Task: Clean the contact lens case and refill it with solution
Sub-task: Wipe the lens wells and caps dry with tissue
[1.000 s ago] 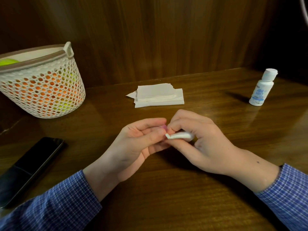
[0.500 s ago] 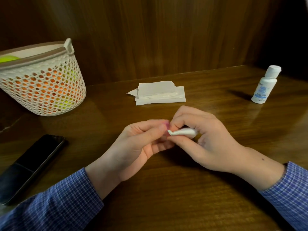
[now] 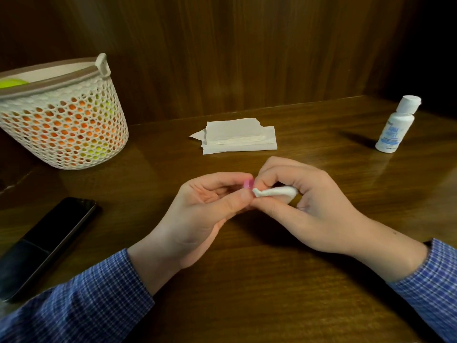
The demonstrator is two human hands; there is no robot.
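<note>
Lens case (image 3: 248,183), of which only a small pink part shows, is pinched at the fingertips of the left hand (image 3: 205,211), raised a little above the surface (image 3: 247,293) so that its open side seems turned toward the other hand. The right hand (image 3: 304,206) is clamped on a twisted wad of white tissue (image 3: 274,192), whose narrowed tip meets the pink piece. Rolling the tissue to a point probably lets it reach down into the small well, so this looks like the wiping or drying step. Whether the pink part is a cap or a well I cannot tell, since the fingers hide most of it.

Just beyond the hands lies a stack of folded tissues (image 3: 237,137), kept close, likely as spares. Farther right stands the solution bottle (image 3: 395,125), upright with its cap on, apart from the work; refilling has apparently not yet begun. To the left, away from the task, a perforated basket (image 3: 61,125) and a dark phone (image 3: 47,243) rest on the surface.
</note>
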